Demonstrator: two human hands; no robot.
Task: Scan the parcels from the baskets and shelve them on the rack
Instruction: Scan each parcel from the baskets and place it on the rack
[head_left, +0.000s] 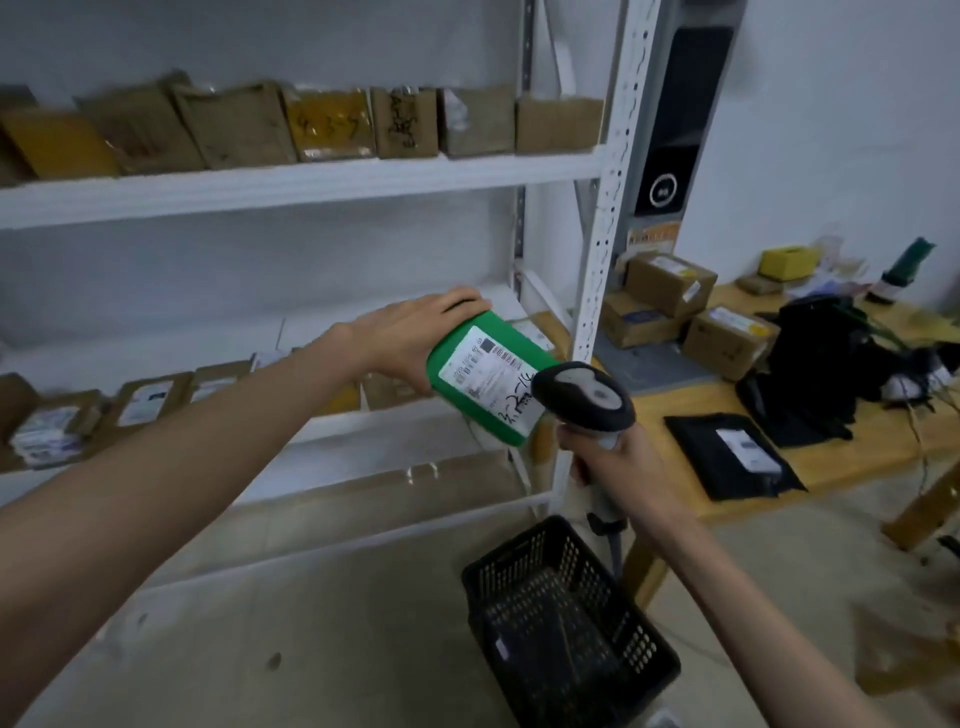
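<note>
We are gripping the green parcel (485, 376) in our left hand (415, 338), label tilted up for reading, just in front of the rack (605, 218), while our right hand (613, 457) is clutching the scanner (584, 400), aiming at the label.

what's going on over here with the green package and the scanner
A person is scanning a parcel at the rack. The left hand holds a green parcel up in front of the white rack, label facing up. The right hand holds a handheld barcode scanner with its head right at the label's lower edge. A black basket sits on the floor below. The parcel is not yet shelved.
</note>
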